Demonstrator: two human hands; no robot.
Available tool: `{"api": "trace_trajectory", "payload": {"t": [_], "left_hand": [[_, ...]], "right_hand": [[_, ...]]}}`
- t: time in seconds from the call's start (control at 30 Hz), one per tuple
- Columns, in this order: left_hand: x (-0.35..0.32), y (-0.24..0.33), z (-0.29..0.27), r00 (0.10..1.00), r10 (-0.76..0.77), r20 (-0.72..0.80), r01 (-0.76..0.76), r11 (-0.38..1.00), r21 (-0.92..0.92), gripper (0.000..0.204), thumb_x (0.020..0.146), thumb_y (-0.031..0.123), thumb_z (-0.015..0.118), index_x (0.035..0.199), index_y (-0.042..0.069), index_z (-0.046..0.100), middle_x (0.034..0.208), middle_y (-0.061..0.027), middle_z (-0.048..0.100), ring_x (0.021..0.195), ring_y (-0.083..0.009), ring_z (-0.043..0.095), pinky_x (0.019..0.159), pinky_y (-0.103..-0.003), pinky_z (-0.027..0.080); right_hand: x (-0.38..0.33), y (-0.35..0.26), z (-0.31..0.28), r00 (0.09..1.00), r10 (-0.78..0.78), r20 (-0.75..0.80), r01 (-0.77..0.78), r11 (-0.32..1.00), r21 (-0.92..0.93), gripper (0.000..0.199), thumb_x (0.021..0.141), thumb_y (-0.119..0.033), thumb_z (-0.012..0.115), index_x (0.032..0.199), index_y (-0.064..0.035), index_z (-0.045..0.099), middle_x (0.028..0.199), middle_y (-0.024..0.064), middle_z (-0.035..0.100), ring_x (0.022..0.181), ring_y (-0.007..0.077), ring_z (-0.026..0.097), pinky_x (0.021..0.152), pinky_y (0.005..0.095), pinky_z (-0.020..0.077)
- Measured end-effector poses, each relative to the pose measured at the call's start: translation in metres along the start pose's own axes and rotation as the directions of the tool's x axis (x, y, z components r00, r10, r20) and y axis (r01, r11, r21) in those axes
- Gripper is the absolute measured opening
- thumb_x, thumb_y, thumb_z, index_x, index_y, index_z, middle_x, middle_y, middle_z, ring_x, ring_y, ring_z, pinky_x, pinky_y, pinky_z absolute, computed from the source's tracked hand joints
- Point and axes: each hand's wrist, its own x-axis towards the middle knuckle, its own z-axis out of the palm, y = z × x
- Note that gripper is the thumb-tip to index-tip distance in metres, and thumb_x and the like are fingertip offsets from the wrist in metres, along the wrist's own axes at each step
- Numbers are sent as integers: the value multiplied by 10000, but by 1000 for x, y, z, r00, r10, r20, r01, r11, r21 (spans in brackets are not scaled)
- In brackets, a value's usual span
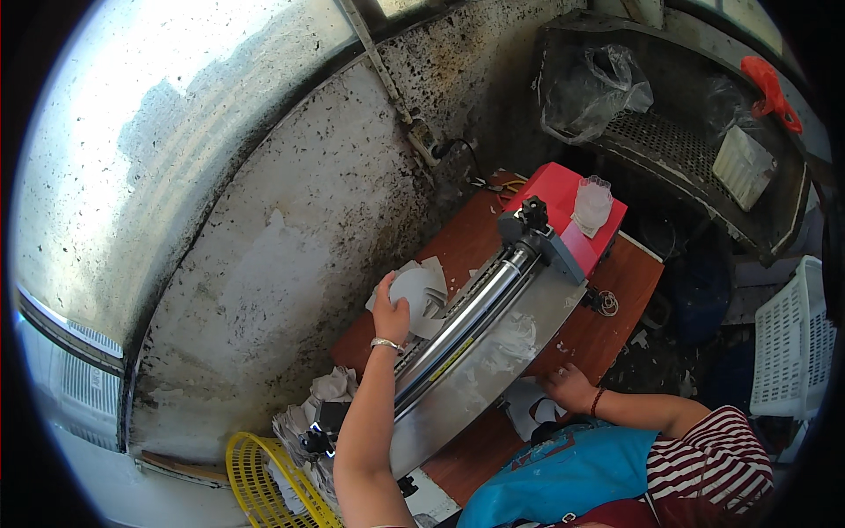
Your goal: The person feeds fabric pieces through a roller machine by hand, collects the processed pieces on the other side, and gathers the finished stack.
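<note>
A roller machine with a long shiny metal roller [480,304] and a red housing [550,189] stands across the brown table [616,304]. On its far side, my left hand [390,312] grips the edge of a pale rounded sheet piece [415,289], thumb on top. More pale pieces and strips lie under and beside it. On the near side, my right hand [569,388] rests low by the table, fingers apart and nothing visible in them. Close to its fingers are white cut pieces [521,407] with curved edges, partly hidden by my blue apron [550,466].
A yellow basket [251,475] and crumpled pale material [330,387] are at the lower left. At the right stands a white plastic basket [795,339]. A dark shelf [664,145] holds clear plastic bags. A stained wall [290,211] rises behind the table.
</note>
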Motion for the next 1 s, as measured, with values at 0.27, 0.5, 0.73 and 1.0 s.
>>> {"api": "trace_trajectory", "payload": {"t": [0.27, 0.5, 0.73, 1.0], "left_hand": [[-5, 12, 4, 998, 40, 45, -39, 999, -14, 585, 733, -71, 416, 1287, 116, 399, 1299, -117, 434, 1212, -250, 399, 1003, -309, 289], [-6, 13, 4, 995, 79, 65, -77, 997, -29, 586, 734, -89, 391, 1281, 120, 415, 1291, -106, 451, 1216, -238, 396, 1012, -311, 278], [-8, 14, -12, 982, 100, 158, -130, 972, 196, 473, 761, -35, 406, 1161, 176, 545, 1106, -147, 574, 999, -305, 554, 846, -350, 437], [-17, 34, -7, 972, 214, 99, -229, 761, 607, 347, 761, 13, 459, 1071, 112, 582, 1056, -175, 582, 991, -327, 542, 831, -402, 441]], "right_hand": [[3, -3, -11, 978, -119, -173, 116, 993, -28, 251, 691, -144, 532, 931, -122, 603, 775, 27, 529, 724, 171, 532, 625, 309, 409], [10, -21, -52, 995, -16, 95, -41, 823, 567, 215, 752, -85, 529, 966, -76, 545, 835, 112, 581, 766, 287, 584, 643, 369, 470], [53, -32, -121, 996, 63, 59, -78, 366, 927, 205, 867, -175, 525, 996, -21, 562, 836, 81, 628, 722, 182, 616, 631, 289, 479], [99, -7, -110, 724, 307, 618, -617, -111, 779, 273, 873, -237, 536, 857, 25, 607, 737, 57, 606, 625, 100, 560, 554, 252, 470]]}}
